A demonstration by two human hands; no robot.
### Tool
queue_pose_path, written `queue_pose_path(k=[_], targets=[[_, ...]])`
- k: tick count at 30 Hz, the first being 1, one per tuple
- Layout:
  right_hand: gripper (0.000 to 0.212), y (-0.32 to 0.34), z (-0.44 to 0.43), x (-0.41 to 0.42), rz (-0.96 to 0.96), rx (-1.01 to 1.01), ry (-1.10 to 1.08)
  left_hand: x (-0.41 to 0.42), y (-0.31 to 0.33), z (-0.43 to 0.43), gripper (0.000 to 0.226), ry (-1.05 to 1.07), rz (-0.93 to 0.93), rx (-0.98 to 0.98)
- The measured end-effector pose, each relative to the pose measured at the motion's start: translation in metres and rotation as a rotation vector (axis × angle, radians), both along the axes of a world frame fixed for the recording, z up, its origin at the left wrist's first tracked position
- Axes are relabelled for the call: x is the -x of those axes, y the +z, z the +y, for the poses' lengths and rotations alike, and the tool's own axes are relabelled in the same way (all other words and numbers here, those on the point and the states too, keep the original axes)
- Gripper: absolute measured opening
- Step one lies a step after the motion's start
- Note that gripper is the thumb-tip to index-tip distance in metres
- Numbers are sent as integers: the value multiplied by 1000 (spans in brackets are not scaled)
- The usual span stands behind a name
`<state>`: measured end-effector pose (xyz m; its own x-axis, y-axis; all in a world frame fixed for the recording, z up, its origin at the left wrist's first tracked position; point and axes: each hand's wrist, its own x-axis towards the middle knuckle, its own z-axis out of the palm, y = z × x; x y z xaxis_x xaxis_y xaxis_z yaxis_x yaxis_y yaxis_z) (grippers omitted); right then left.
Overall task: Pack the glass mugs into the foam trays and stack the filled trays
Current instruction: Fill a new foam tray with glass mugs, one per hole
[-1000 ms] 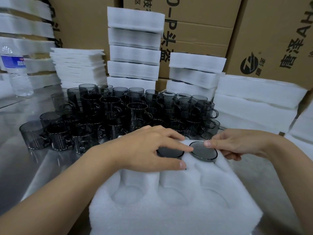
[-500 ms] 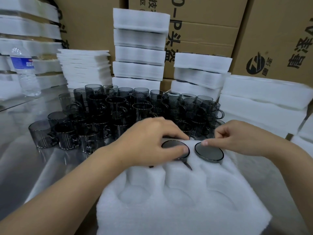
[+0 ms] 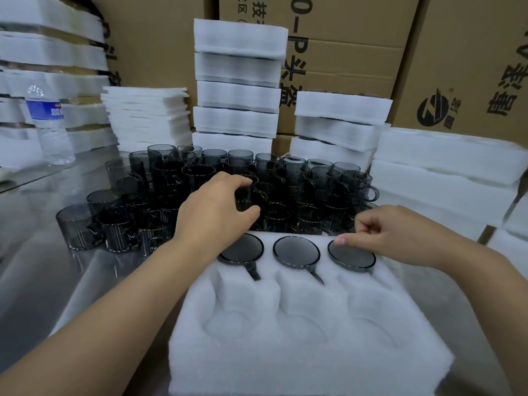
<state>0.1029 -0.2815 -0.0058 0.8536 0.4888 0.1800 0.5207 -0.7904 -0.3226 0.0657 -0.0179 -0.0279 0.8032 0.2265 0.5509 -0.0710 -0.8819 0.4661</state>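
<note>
A white foam tray (image 3: 300, 352) lies in front of me on the steel table. Its far row holds three smoky glass mugs: left (image 3: 243, 248), middle (image 3: 295, 250) and right (image 3: 353, 257). The three near pockets hold nothing. Behind the tray stand several loose dark mugs (image 3: 288, 178) in a tight cluster. My left hand (image 3: 211, 212) reaches into that cluster, with fingers and thumb closed around one mug (image 3: 253, 197). My right hand (image 3: 394, 232) is curled, and its thumb tip rests on the far rim of the right tray mug.
Stacks of foam trays (image 3: 237, 81) (image 3: 340, 121) and flat foam sheets (image 3: 145, 115) rise behind the mugs, with cardboard boxes (image 3: 343, 52) behind them. More foam (image 3: 443, 178) is piled at the right. A water bottle (image 3: 48, 118) stands at the far left on the steel table (image 3: 34, 267).
My left hand left the middle tray mug and moved forward into the loose mugs, closing on one. A third mug now shows in the tray's far row. The right hand stays by the right mug.
</note>
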Motion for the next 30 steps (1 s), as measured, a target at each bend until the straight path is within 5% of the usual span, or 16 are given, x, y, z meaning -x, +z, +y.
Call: queue_pose_path(k=[7, 14, 22, 27, 30], targets=[[61, 2, 2, 2, 13, 26, -9, -3, -1, 1, 31, -147, -58, 168], [61, 4, 3, 5, 32, -28, -9, 4, 3, -3, 28, -226, -213, 122], [59, 24, 32, 12, 157, -508, 101, 7, 4, -6, 32, -308, -302, 19], [68, 33, 70, 8, 624, -692, 108, 6, 5, -6, 21, -396, -387, -26], [50, 19, 89, 8, 739, -872, 152, 7, 4, -7, 19, -456, -413, -43]])
